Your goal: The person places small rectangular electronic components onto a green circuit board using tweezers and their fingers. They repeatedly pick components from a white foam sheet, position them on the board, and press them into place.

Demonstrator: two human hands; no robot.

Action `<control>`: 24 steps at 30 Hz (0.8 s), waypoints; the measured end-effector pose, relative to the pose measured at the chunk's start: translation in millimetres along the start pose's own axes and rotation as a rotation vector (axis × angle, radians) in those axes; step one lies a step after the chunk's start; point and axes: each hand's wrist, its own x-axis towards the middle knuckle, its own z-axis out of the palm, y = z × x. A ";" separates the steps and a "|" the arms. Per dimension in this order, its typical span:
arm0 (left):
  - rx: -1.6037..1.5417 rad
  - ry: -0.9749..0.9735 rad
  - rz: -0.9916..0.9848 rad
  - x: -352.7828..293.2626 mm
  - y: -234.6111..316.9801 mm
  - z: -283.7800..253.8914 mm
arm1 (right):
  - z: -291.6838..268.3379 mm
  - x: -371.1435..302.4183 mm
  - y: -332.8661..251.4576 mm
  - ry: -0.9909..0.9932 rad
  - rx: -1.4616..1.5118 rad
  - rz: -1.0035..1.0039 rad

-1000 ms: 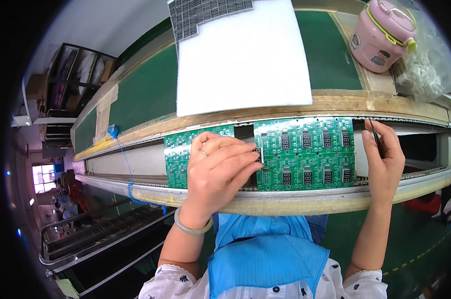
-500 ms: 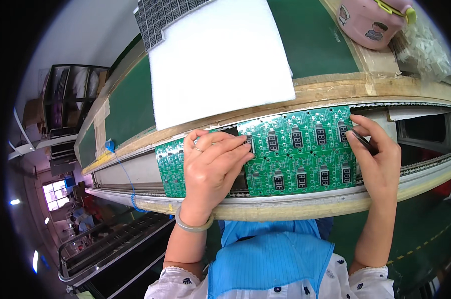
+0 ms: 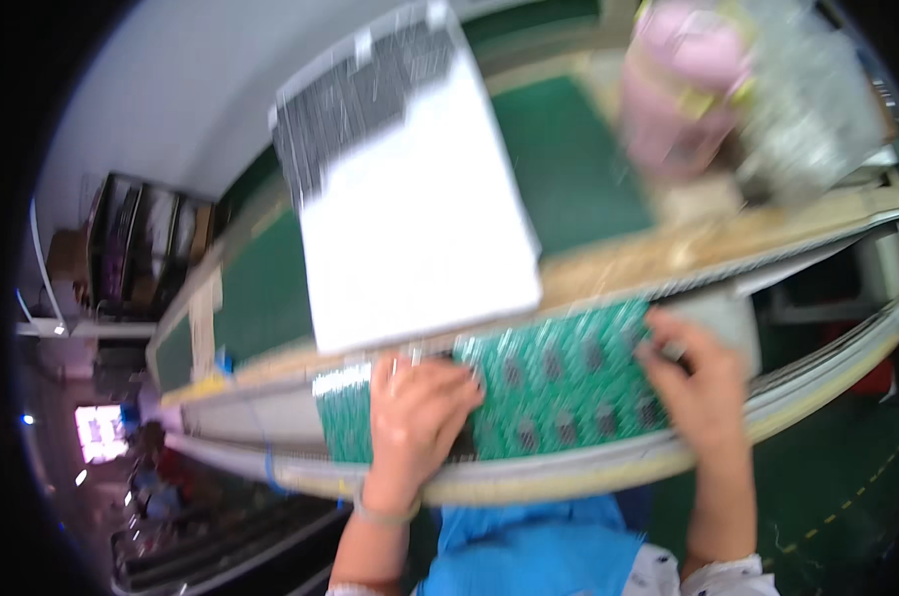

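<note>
Two green circuit boards lie side by side on the conveyor rails in front of me. The right circuit board [image 3: 568, 382] carries rows of dark digit displays [image 3: 565, 427], blurred by motion. My left hand [image 3: 414, 407] covers the gap between the boards, fingers bent together and tips at the right board's upper left corner. What is under those fingertips is hidden. Part of the left circuit board [image 3: 343, 417] shows beside that hand. At the right board's right edge is my right hand [image 3: 702, 382], thumb and fingers curled around something small and greyish, too smeared to name.
Beyond the rails, a white foam sheet [image 3: 419, 219] bears dark displays [image 3: 360, 99] in rows at its far end. A pink container [image 3: 678, 99] and a clear plastic bag [image 3: 812, 109] stand far right. A blue cord [image 3: 269, 447] hangs at the left.
The whole view has shifted and blurred, so boards and hands appear lower and more of the foam sheet shows. Both hands keep about the same places at the right board's edges.
</note>
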 end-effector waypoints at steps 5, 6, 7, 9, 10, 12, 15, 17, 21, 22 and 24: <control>0.053 0.027 -0.058 -25.8 -14.7 -4.3 | 23.1 15.0 18.0 -0.125 -0.061 -0.052; 0.033 0.047 0.004 -13.1 -12.3 -0.7 | 11.9 12.9 16.5 -0.086 -0.112 -0.070; 0.030 0.044 0.036 -6.6 -9.8 3.2 | 4.9 13.7 20.6 -0.082 -0.147 -0.073; -0.085 0.046 0.009 -15.8 -19.4 13.4 | 0.3 9.4 15.0 -0.081 -0.170 -0.106; -0.083 0.040 0.007 -15.7 -19.6 11.9 | 7.5 13.8 22.4 -0.125 -0.173 -0.095; -0.080 0.019 -0.014 -15.7 -17.7 8.6 | 11.2 17.2 27.9 -0.133 -0.170 -0.089; -0.113 0.039 0.019 -15.8 -23.2 8.7 | 15.1 19.3 29.2 -0.129 -0.170 -0.098; -0.120 0.062 0.013 -16.7 -19.8 6.8 | 15.4 18.5 28.1 -0.116 -0.181 -0.111; -0.091 0.070 0.008 -18.0 -16.5 4.3 | 12.0 16.4 24.0 -0.091 -0.148 -0.125; -0.100 0.074 0.005 -17.9 -15.7 3.6 | 12.1 16.3 23.4 -0.090 -0.153 -0.120; -0.119 0.082 -0.002 -17.9 -14.5 2.2 | 11.7 15.7 21.0 -0.091 -0.156 -0.112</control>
